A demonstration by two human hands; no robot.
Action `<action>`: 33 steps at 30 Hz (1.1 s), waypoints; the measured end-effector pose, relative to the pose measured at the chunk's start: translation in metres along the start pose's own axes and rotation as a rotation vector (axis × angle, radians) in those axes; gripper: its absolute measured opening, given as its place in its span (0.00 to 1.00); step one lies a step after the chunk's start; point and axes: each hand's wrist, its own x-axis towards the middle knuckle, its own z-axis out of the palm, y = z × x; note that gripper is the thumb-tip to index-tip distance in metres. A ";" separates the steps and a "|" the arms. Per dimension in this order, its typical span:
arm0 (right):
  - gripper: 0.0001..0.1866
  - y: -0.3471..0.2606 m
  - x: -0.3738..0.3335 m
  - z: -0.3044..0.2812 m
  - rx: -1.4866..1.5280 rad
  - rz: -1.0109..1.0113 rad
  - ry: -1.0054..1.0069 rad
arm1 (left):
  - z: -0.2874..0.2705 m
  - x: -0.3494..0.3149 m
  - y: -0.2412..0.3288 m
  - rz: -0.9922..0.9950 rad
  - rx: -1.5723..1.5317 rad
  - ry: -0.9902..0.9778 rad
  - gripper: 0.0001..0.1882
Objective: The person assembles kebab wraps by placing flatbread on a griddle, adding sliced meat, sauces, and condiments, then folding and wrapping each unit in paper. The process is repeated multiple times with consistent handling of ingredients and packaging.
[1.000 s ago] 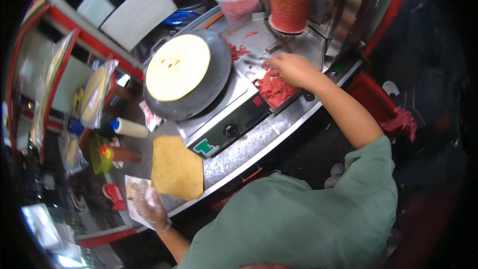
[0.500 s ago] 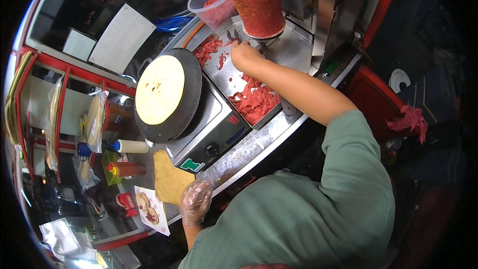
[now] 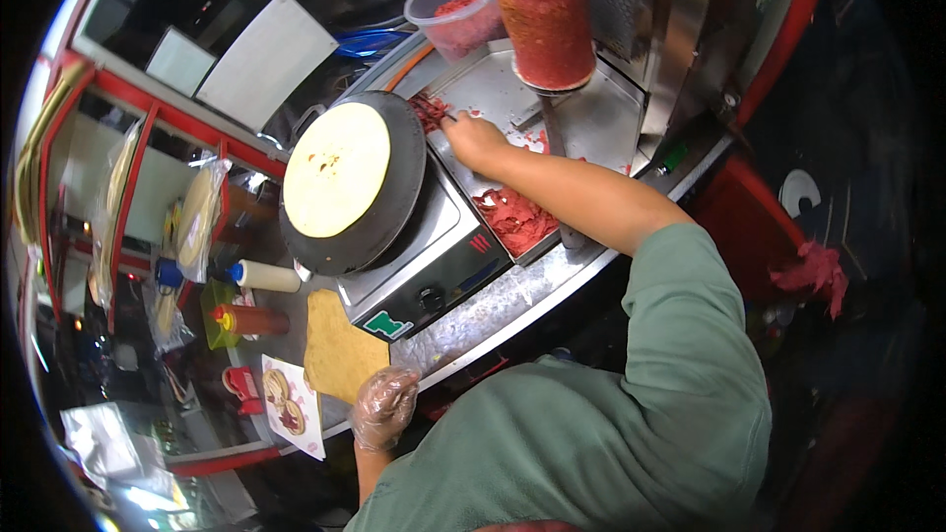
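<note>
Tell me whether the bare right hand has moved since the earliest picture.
Yes. Judged against the black pan, the right hand has moved left across the metal tray, closer to the pan's edge.

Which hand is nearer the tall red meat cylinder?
Right. The right hand is over the shiny metal tray, below and left of the red meat cylinder in view; the gloved left hand is farther off, by the flat tan sheet.
</note>
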 end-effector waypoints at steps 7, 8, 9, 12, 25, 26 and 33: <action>0.22 0.060 0.009 -0.024 0.322 0.086 0.247 | -0.030 -0.084 -0.049 -0.263 0.019 0.166 0.06; 0.22 0.045 0.008 -0.040 0.392 0.144 0.184 | -0.035 -0.113 -0.059 -0.364 0.066 0.251 0.06; 0.22 0.033 0.004 -0.063 0.452 0.213 0.134 | -0.036 -0.143 -0.070 -0.464 0.114 0.331 0.07; 0.19 -0.036 -0.010 -0.131 0.346 -0.058 0.114 | -0.057 -0.213 -0.101 -0.867 0.130 0.639 0.13; 0.21 -0.478 -0.183 0.109 0.774 -0.214 -0.878 | -0.118 -0.318 -0.261 -1.029 0.267 0.581 0.70; 0.21 -0.503 -0.197 0.135 0.722 -0.248 -0.933 | -0.121 -0.313 -0.261 -1.047 0.284 0.523 0.71; 0.24 -0.522 -0.241 0.147 0.690 -0.467 -0.504 | -0.130 -0.329 -0.263 -0.830 0.222 0.534 0.67</action>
